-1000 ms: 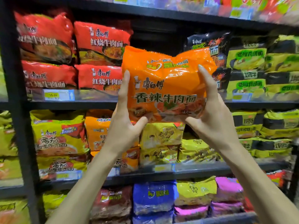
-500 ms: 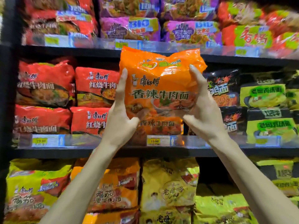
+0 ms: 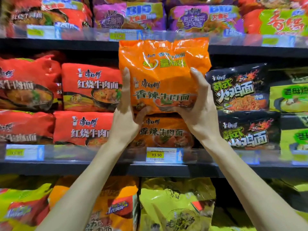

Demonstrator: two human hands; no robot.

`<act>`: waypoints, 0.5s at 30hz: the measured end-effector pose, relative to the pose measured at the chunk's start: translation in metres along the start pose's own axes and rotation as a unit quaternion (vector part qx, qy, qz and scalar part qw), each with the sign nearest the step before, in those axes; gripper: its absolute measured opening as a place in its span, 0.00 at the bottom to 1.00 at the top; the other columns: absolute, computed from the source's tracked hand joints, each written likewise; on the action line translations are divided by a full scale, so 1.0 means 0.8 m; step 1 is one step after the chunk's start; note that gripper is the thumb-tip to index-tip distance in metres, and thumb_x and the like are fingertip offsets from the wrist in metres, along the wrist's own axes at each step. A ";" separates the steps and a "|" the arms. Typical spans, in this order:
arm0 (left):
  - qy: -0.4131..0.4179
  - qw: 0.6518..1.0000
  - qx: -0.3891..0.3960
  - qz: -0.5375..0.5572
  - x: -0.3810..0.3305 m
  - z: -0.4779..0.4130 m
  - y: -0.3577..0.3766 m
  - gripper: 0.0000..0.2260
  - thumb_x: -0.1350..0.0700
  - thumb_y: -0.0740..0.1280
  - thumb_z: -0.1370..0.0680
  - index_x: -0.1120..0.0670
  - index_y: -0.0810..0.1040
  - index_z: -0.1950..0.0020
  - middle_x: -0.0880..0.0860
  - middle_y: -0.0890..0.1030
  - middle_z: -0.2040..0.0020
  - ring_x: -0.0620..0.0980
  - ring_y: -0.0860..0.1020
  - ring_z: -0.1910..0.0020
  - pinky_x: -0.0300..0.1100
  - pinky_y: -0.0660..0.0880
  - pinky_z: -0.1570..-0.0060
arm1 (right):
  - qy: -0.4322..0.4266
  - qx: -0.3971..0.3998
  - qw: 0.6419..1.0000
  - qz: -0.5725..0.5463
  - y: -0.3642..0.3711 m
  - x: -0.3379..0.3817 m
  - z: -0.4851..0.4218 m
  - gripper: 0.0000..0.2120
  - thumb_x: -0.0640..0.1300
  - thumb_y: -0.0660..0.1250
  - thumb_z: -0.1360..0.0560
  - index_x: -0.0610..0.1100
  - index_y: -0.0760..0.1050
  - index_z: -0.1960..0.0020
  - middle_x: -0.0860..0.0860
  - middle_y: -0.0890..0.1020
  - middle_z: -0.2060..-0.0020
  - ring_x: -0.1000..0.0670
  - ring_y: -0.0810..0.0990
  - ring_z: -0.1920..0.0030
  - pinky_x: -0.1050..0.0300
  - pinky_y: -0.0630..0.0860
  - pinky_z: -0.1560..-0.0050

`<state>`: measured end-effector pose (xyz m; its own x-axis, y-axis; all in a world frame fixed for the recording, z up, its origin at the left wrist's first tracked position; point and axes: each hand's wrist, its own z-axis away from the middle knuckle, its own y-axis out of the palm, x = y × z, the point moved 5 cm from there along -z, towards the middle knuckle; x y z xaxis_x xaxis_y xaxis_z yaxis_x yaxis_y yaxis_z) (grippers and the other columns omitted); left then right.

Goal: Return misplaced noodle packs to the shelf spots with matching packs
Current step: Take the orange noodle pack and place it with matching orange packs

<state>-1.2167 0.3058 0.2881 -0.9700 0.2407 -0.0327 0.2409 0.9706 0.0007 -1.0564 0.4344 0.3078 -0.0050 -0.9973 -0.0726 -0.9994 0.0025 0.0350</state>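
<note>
The orange noodle pack is gripped at its lower half from both sides. The left hand's fingers are laid straight up along the pack's 9 o'clock edge, with the thumb curled under the bottom corner at about 7 o'clock. The right hand's fingers are pressed along the 3 o'clock edge, the thumb being tucked beneath at about 5 o'clock. The pack is thus pinched between the left hand and the right hand, upright and facing the camera, its upper half standing free above the fingertips.

Both forearms are raised from the lower corners of the view and converge on the pack.

The pack is held in front of the middle shelf. Directly at its 6 o'clock, a matching orange pack is seen lying in the shelf slot (same printed characters), partly covered by the hands; whether the two packs touch cannot be told. A price tag reading 13.90 is fixed on the shelf rail below that slot. At 9 o'clock, red packs are stacked two high; at 3 o'clock, black packs are stacked likewise. At 12 o'clock, on the shelf above, purple packs are stood in a row. On the shelf below, a yellow pack is stood at 6 o'clock.
</note>
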 end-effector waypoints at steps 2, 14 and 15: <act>-0.016 1.000 0.018 -0.018 0.008 0.000 0.005 0.43 0.51 0.71 0.20 0.41 0.40 0.20 0.57 0.74 0.30 0.48 0.77 0.67 0.39 0.74 0.53 | 0.005 -0.010 1.000 -0.009 0.008 -0.002 0.004 0.44 0.40 0.78 0.30 0.55 0.53 0.26 0.41 0.66 0.29 0.38 0.70 0.32 0.41 0.80 0.47; -0.100 0.986 0.062 -0.120 0.017 0.002 0.016 0.40 0.54 0.68 0.18 0.41 0.42 0.17 0.51 0.66 0.20 0.56 0.71 0.28 0.43 0.68 0.35 | 0.047 0.065 0.992 0.096 0.029 -0.018 0.019 0.46 0.36 0.74 0.27 0.52 0.49 0.21 0.43 0.69 0.33 0.39 0.76 0.39 0.44 0.78 0.49; -0.095 0.985 0.065 -0.127 0.017 0.001 0.016 0.40 0.53 0.67 0.18 0.41 0.42 0.17 0.52 0.67 0.21 0.56 0.72 0.29 0.45 0.69 0.37 | 0.051 0.069 0.992 0.093 0.028 -0.018 0.017 0.45 0.37 0.74 0.27 0.53 0.50 0.21 0.44 0.70 0.33 0.40 0.78 0.42 0.45 0.78 0.50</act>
<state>-1.2266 0.3217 0.2865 -0.9791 -0.0276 -0.2013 0.0048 0.9873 -0.1588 -1.0790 0.4500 0.2957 -0.1934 -0.9808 0.0242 -0.9767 0.1902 -0.0995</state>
